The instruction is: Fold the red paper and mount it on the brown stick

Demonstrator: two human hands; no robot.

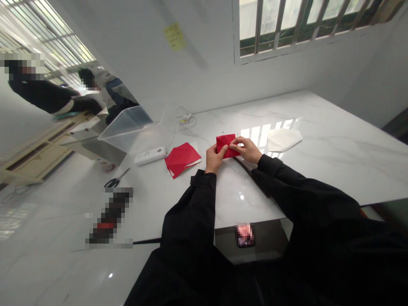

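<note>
Just the one head view here, tilted quite a bit. The person has a small folded red paper [225,145] held out over a white marble table [338,157], with the paper right between both hands. The left hand [216,159] is closed on its lower edge, thumb on top, and the right hand [246,150] pinches the upper right corner with thumb and fingers, so neither hand is open. The work in hand looks like folding, and the paper is already creased into a compact shape.

Just left of the left hand lies a bigger folded red sheet [181,159], with a white paper piece [283,140] off past the right hand. Further left is a see-through plastic tub [126,129] near the table edge, and I can't make out anything inside it. A white plastic gadget [149,155] sits just in front of it, and black-handled scissors [114,182] lie lower left — both well away from the hands. Two other people [41,95] are working at the far left.
</note>
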